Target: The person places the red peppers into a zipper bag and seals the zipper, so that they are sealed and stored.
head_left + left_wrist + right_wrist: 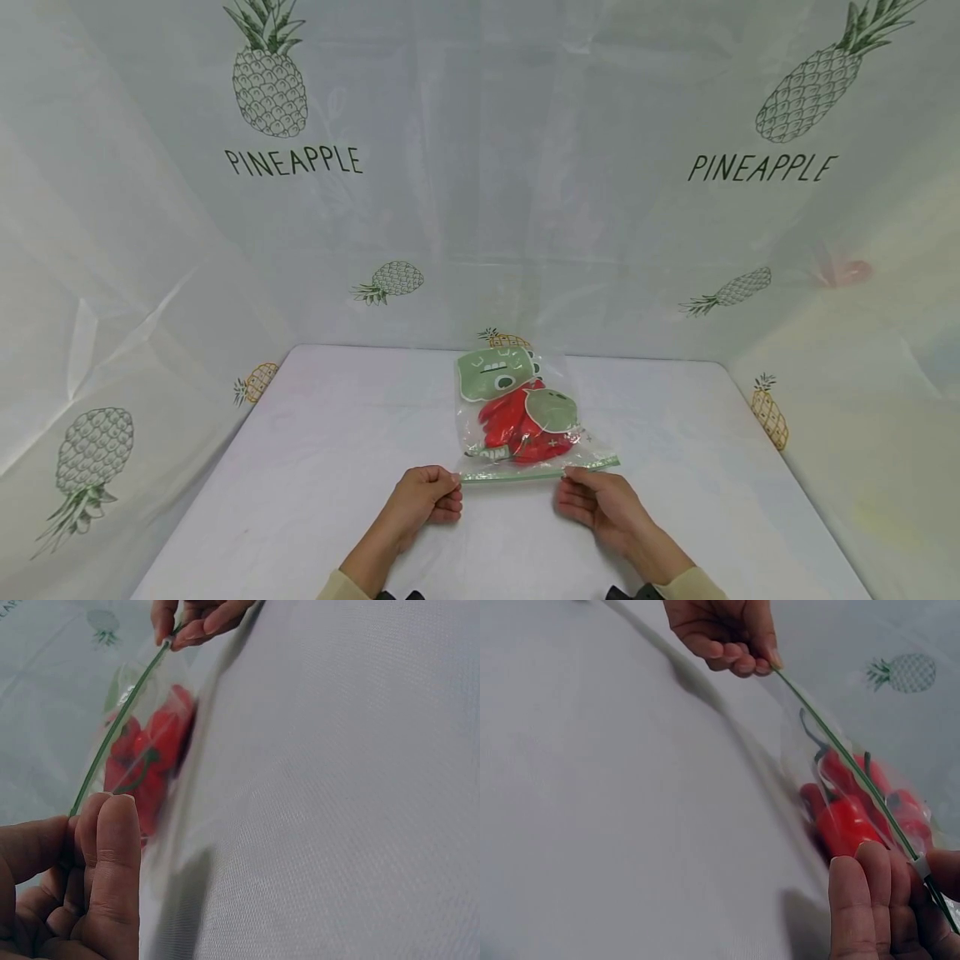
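Observation:
A clear zip bag (517, 477) with a green closure strip and green cartoon prints lies above the table, its strip edge toward me. Inside it are several red peppers (847, 827) with green stems, seen through the plastic. My left hand (426, 502) pinches the left end of the strip between thumb and index finger. Toward the strip's right end, my right hand (603, 507) pinches a small white slider (921, 866). A short length of strip extends past the right hand. Between the two hands the strip (120, 727) runs straight.
A white-covered table (337, 433) lies under the bag and hands. Pale sheets (480, 200) printed with pineapples hang at the back and both sides. A blurred red shape (847, 272) shows through the right-hand sheet.

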Tool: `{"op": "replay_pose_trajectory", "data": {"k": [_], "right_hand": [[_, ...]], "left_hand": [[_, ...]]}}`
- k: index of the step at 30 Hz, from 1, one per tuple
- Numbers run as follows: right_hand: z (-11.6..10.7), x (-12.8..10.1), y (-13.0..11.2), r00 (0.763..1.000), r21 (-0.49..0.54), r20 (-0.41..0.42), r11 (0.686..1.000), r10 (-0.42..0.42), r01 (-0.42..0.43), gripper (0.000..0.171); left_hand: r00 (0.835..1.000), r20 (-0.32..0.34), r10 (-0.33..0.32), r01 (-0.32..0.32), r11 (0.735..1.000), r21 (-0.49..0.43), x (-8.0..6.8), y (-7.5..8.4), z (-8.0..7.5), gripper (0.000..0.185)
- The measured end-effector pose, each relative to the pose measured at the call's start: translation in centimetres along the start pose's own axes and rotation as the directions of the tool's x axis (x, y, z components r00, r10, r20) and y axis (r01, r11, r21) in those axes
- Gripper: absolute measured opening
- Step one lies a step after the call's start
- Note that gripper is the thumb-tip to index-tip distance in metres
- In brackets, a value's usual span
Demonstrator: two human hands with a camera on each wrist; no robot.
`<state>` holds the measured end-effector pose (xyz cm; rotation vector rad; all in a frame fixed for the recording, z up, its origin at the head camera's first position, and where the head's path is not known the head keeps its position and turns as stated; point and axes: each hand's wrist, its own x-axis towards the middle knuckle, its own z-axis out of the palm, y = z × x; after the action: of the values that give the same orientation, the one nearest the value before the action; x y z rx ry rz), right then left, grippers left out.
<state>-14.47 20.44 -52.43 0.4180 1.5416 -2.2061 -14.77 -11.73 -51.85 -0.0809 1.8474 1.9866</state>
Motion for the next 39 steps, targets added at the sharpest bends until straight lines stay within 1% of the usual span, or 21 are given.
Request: {"op": "replay_pose_trajectory", "data": {"k": [4,8,10,18,23,29,34,39], "right_hand": [[-0.4,-0.1,-0.2,1.000,0.005,-0.015,1.000,-0.008,0.008,0.021],[-0.9,-0.2,-0.4,0.999,0.010,-0.038,1.000,-0.008,0.009,0.020],[-1.1,-0.2,-0.5,0.999,0.007,-0.053,1.000,-0.006,0.007,0.020],[-1.9,-0.3,-0.9,0.994,0.003,-0.105,1.000,-0.009,0.010,0.026],[-2.6,-0.5,-1.2,0.991,0.009,-0.136,1.000,-0.018,0.020,0.024],[-3.2,-0.7,-1.4,0.988,0.011,-0.154,1.000,-0.021,0.023,0.026],[-3.2,-0.9,-1.2,0.987,-0.012,-0.159,1.000,-0.022,0.020,0.030],[-3.0,-0.8,-0.7,0.985,-0.064,-0.172,0.998,-0.016,0.005,0.036]], "left_hand": [[1.000,0.002,-0.002,0.002,1.000,-0.006,0.0,0.0,0.0,0.020],[1.000,-0.003,-0.002,0.002,1.000,-0.007,0.0,0.0,-0.1,0.023],[1.000,-0.005,0.000,0.000,1.000,-0.004,0.0,0.0,-0.1,0.026],[1.000,-0.026,0.008,-0.008,1.000,0.001,-0.1,0.2,-0.2,0.025],[0.999,-0.049,0.010,-0.010,1.000,0.003,0.1,0.0,-0.8,0.028],[0.997,-0.073,0.008,-0.007,1.000,0.015,0.0,-0.2,-1.4,0.030],[0.997,-0.081,0.008,-0.007,1.000,0.021,-0.3,-0.2,-1.4,0.030],[0.995,-0.097,0.003,0.001,0.999,0.040,-0.3,-0.6,-1.5,0.026]]}}
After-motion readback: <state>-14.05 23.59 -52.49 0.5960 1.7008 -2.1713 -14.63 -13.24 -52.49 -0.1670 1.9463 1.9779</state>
